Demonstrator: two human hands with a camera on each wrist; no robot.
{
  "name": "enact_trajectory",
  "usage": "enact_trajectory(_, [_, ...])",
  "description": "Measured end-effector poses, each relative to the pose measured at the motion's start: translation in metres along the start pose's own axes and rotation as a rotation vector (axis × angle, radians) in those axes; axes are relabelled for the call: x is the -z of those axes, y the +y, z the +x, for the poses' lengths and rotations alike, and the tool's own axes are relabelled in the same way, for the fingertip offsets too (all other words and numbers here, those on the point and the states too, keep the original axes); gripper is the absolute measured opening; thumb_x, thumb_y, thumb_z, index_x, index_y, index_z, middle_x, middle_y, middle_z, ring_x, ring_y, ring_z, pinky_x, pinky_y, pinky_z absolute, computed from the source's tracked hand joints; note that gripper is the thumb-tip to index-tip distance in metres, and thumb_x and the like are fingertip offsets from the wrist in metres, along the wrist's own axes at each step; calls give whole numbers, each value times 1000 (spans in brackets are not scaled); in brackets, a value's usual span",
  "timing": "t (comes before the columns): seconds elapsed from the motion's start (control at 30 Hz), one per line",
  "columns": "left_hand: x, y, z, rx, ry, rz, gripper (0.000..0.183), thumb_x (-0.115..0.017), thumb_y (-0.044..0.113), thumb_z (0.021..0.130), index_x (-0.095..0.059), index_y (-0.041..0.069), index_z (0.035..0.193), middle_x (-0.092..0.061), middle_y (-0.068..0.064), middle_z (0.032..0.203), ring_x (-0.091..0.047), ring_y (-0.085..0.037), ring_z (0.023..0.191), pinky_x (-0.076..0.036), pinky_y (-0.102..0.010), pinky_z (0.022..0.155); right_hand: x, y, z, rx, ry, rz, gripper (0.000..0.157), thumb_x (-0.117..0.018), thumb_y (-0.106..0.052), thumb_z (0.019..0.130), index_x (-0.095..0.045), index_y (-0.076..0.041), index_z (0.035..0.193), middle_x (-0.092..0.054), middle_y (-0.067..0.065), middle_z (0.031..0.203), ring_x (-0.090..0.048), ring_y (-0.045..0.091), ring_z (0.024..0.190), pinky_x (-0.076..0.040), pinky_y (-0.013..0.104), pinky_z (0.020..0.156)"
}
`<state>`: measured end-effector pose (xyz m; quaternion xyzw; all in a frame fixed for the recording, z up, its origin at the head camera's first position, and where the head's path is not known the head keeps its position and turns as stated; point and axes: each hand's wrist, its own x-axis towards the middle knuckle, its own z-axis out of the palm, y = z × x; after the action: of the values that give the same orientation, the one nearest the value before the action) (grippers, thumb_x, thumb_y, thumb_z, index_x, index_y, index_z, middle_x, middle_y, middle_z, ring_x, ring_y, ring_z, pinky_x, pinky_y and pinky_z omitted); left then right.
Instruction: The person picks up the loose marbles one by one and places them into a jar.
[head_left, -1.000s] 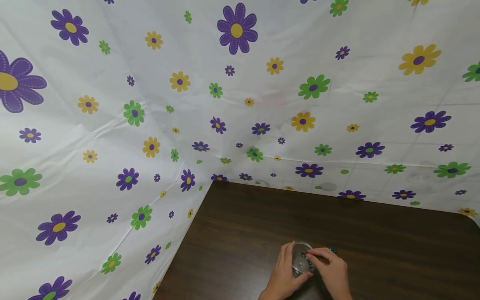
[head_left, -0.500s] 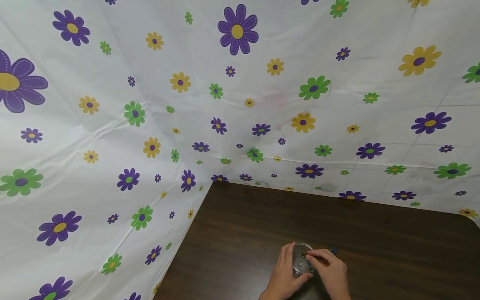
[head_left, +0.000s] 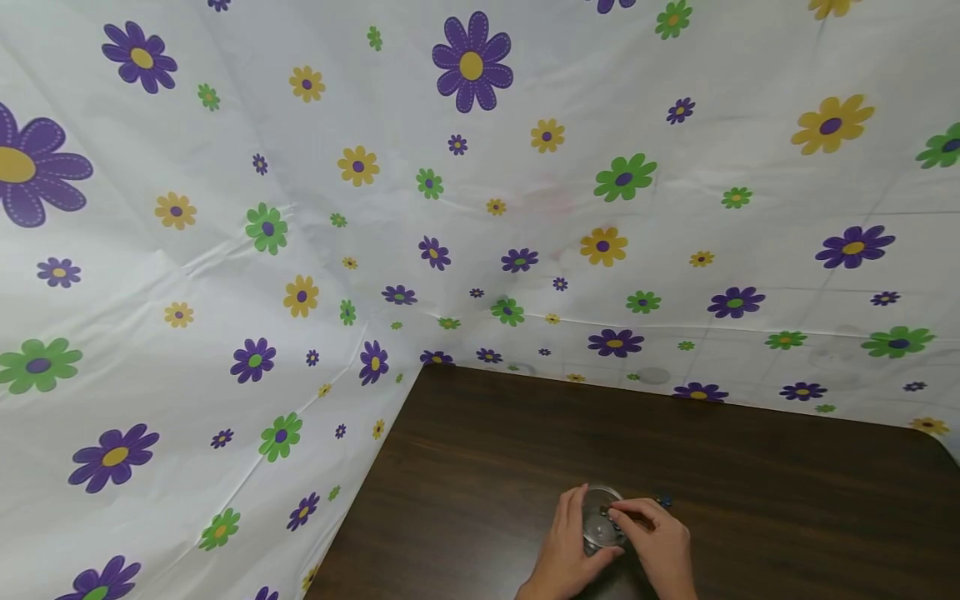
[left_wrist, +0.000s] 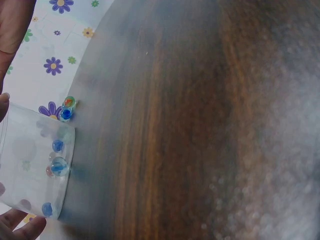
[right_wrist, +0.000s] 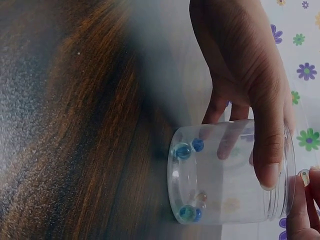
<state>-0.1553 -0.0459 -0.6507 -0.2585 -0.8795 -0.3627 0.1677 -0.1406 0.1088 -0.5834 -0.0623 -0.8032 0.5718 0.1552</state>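
Note:
A clear plastic jar stands upright on the dark table, its mouth uncovered. My left hand grips its side, thumb at the near side and fingers round the far side. Several blue and clear marbles lie on the jar's bottom. Over the jar's mouth, my right hand pinches a small clear marble between thumb and fingertips. Just beyond the right hand, a few loose marbles rest on the table; in the left wrist view, a blue marble and a red-green marble show there.
The dark wood-grain table reaches back to a white sheet with purple, green and yellow flowers. This sheet hangs behind the table and along its left edge. A rounded table corner shows at the far right.

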Motion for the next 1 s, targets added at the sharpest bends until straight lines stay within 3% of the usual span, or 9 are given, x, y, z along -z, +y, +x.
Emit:
enact_trajectory(0.23, [0,-1,0,-15,9,4,89,-76,45,93,-28,8,158,-44,-7,142,-56,-21,123,-54,-36,92,0,2,-1,-10,-3,9,11,-83,1,84,-80,-3,95,-75,3,93,-67,0,81,-53,15,70])
enact_trajectory(0.67, [-1,-1,0,2,-1,2,88,-74,46,94,-28,10,159,-44,-6,143,-56,-21,123,-54,-37,92,0,3,0,17,19,-10,10,-84,-1,84,-80,-6,91,-75,1,90,-67,0,81,-52,13,70])
enact_trajectory(1.0, [0,-2,-3,14,-15,-16,85,-70,49,97,-32,2,156,-44,-6,143,-56,-22,123,-55,-38,91,-2,7,-3,54,-20,31,13,-83,2,83,-79,-3,93,-73,2,91,-69,3,81,-55,16,71])
